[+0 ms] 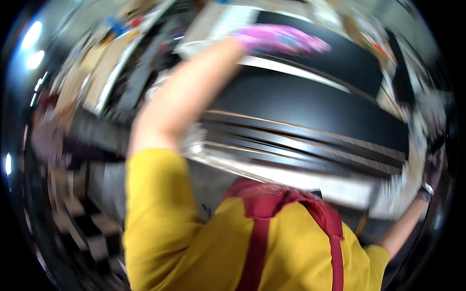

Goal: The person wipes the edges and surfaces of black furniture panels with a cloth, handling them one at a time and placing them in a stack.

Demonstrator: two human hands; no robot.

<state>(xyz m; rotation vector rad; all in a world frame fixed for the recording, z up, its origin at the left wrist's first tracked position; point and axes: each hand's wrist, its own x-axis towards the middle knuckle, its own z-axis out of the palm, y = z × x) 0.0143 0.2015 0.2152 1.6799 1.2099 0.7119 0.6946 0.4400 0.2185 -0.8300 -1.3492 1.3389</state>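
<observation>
The whole picture is smeared by motion. My left arm reaches up and forward, and my left hand (281, 40), in a pink-purple glove, lies over the far edge of a large black panel (310, 104). This panel tops a stack of black boards with pale wooden edges (291, 145) right in front of my chest. My right hand (431, 170), in a dark glove with a band at the wrist, is at the right end of the stack. Its fingers are too blurred to read. My yellow shirt and red straps (257, 228) fill the lower middle.
A second black panel (349, 58) lies behind the first. A cluttered workbench with pale boards and small coloured items (109, 53) runs along the upper left. A black-and-white chequered floor (82, 228) shows at the lower left. More clutter lines the far right edge.
</observation>
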